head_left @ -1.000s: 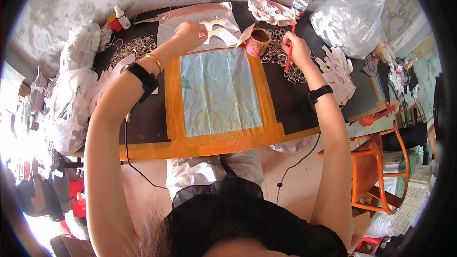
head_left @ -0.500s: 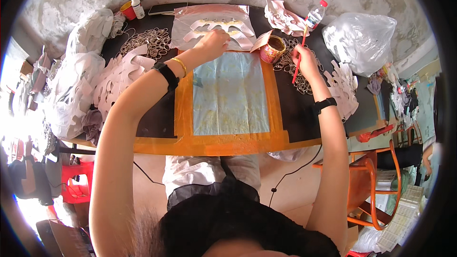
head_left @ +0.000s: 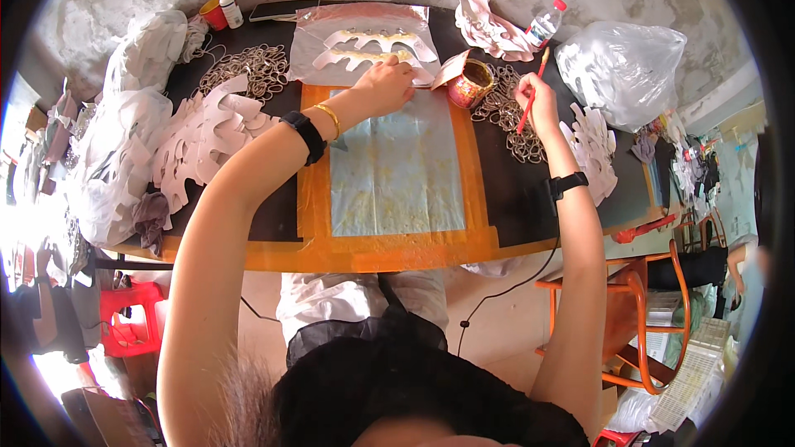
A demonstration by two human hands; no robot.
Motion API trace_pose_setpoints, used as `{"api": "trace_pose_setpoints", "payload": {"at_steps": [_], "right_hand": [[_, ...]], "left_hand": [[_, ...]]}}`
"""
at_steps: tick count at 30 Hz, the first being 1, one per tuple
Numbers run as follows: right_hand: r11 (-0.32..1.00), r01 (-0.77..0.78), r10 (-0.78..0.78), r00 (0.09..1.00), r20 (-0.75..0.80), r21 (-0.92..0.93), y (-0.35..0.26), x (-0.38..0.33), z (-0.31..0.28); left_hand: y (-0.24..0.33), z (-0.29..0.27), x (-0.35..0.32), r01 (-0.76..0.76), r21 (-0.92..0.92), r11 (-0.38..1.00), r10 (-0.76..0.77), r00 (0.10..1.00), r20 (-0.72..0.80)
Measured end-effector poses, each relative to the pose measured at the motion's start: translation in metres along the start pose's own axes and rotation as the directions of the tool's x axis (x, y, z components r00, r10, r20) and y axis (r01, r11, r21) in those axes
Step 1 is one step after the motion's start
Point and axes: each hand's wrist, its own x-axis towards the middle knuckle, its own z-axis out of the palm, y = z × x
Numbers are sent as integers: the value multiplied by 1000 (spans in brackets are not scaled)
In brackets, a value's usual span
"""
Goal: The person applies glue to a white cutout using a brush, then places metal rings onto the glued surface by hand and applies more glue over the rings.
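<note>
My left hand (head_left: pixel 386 87) hovers at the near edge of a pale shiny sheet (head_left: pixel 306 69), its fingers loosely bent, with nothing visible in them. Two white scallop-edged cutouts lie on that sheet, an upper cutout (head_left: pixel 416 46) and a lower cutout (head_left: pixel 333 59). Yellowish smears show along both, and my fingers partly cover the lower one. In my right hand (head_left: pixel 538 103) is a thin red brush-like stick (head_left: pixel 524 120), held slantwise; its tip is too small to make out. Left of that hand stands an open tin (head_left: pixel 470 87) with brownish residue inside, a pale flap leaning against it.
A bluish stained sheet (head_left: pixel 397 174) is taped down before me. Metal rings lie in a left heap (head_left: pixel 252 70) and a right heap (head_left: pixel 523 146). Pale cutouts (head_left: pixel 207 136) pile at left. A bottle (head_left: pixel 542 26) and a plastic bag (head_left: pixel 625 74) stand at far right.
My left hand has drawn back slightly toward me and right, off the lower cutout, which stays in place. My right hand has shifted slightly right with the red stick. The view moved a little.
</note>
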Motion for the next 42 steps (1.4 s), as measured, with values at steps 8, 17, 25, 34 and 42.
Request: {"api": "trace_pose_setpoints", "payload": {"at_steps": [8, 17, 25, 34, 42], "right_hand": [[995, -68, 65, 997, 45, 70, 3, 20, -19], [987, 47, -41, 998, 41, -153, -18, 16, -25], [996, -21, 15, 997, -71, -89, -29, 16, -31], [890, 208, -250, 967, 54, 405, -155, 55, 1], [872, 462, -484, 863, 145, 163, -193, 71, 46]], "left_hand": [[0, 7, -1, -40, -87, 995, 34, 998, -61], [2, 9, -2, -25, -35, 999, 23, 998, -54], [-1, 10, -4, -29, -1, 1000, 29, 998, -48], [-1, -4, -1, -20, -112, 994, -1, 983, -186], [-24, -110, 4, -25, -777, 629, -250, 940, -233]]}}
